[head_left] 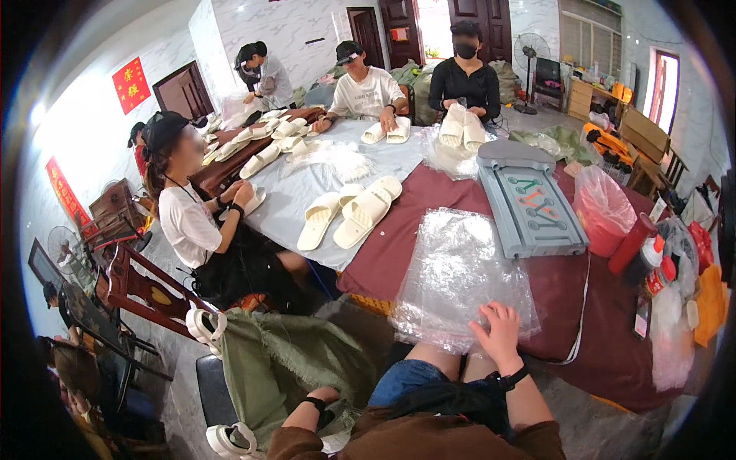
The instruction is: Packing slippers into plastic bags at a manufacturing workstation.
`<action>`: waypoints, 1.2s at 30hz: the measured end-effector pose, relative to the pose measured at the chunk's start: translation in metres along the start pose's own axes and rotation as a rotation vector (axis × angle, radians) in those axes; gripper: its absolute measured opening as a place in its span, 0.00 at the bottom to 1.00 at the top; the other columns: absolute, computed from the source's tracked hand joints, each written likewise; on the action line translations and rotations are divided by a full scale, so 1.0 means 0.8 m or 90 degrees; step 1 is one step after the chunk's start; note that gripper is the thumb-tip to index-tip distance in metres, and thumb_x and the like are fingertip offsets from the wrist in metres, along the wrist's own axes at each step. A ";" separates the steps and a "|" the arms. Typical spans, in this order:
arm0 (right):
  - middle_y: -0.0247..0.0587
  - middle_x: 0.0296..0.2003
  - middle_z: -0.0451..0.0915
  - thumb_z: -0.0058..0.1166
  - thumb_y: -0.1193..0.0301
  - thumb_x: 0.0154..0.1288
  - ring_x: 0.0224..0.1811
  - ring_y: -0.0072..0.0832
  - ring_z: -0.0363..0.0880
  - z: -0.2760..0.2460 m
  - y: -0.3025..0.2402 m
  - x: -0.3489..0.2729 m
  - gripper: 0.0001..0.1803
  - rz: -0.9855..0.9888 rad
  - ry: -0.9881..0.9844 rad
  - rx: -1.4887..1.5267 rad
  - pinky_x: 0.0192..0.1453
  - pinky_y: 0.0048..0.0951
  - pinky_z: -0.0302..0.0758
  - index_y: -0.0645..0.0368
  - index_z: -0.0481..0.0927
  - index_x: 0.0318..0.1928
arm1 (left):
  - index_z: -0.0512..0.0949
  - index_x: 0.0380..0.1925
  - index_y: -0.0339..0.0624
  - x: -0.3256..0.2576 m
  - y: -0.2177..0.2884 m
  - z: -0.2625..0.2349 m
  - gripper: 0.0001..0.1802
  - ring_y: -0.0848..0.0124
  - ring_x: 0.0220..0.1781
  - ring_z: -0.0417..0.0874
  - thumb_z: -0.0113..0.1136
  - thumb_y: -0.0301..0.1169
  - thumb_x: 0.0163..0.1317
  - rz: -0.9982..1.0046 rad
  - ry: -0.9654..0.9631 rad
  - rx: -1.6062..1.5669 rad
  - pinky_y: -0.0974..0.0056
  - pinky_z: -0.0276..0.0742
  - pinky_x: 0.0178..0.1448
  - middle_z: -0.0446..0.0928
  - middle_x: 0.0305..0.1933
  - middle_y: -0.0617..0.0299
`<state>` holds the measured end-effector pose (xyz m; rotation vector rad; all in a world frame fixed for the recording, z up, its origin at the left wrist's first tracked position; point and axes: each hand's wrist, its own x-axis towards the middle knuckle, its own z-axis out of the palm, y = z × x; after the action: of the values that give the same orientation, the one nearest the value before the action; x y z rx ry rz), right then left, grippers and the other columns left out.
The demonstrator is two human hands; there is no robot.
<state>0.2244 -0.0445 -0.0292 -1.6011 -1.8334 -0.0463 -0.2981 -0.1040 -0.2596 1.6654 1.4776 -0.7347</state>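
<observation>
My right hand [498,330] lies with its fingers spread on a stack of clear plastic bags [464,268] at the near edge of the table. Down at my left side, my left hand [325,394] reaches into an open green woven sack [295,360]; its fingers are hidden there. White slippers [208,330] stick out past the sack's left side, with another white slipper [230,440] lower down. Ahead on the grey cover rests a pair of cream slippers [360,218], beyond the bags to the left.
A grey plastic folding stool [529,201] lies on the dark red tablecloth [560,287]. To its right are a pink plastic bag [602,211], a red cylinder [631,244], bottles and a phone [641,318]. Several people sit or stand around the table, handling slippers and bags.
</observation>
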 end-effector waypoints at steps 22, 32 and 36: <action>0.39 0.53 0.76 0.64 0.54 0.61 0.55 0.41 0.69 -0.004 0.006 0.001 0.24 0.008 0.000 -0.010 0.60 0.44 0.63 0.56 0.82 0.52 | 0.74 0.56 0.35 -0.075 0.198 -0.443 0.37 0.44 0.54 0.79 0.70 0.49 0.53 0.119 0.834 -0.024 0.47 0.77 0.57 0.77 0.52 0.38; 0.41 0.53 0.76 0.64 0.53 0.60 0.55 0.41 0.70 -0.004 0.001 0.003 0.26 0.026 -0.015 0.002 0.61 0.45 0.62 0.56 0.82 0.53 | 0.69 0.58 0.28 0.052 0.176 -0.544 0.39 0.43 0.54 0.79 0.71 0.43 0.54 0.028 0.841 -0.198 0.46 0.74 0.59 0.80 0.49 0.37; 0.40 0.53 0.77 0.66 0.55 0.57 0.55 0.42 0.71 -0.007 -0.001 0.004 0.25 0.030 0.002 -0.006 0.61 0.45 0.63 0.55 0.82 0.52 | 0.76 0.53 0.30 0.058 0.165 -0.553 0.35 0.45 0.57 0.81 0.73 0.43 0.50 0.082 0.751 -0.336 0.49 0.75 0.59 0.81 0.52 0.38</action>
<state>0.2265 -0.0443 -0.0233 -1.6500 -1.7951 -0.0365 -0.1929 0.2913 -0.0400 1.7613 2.0131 0.8412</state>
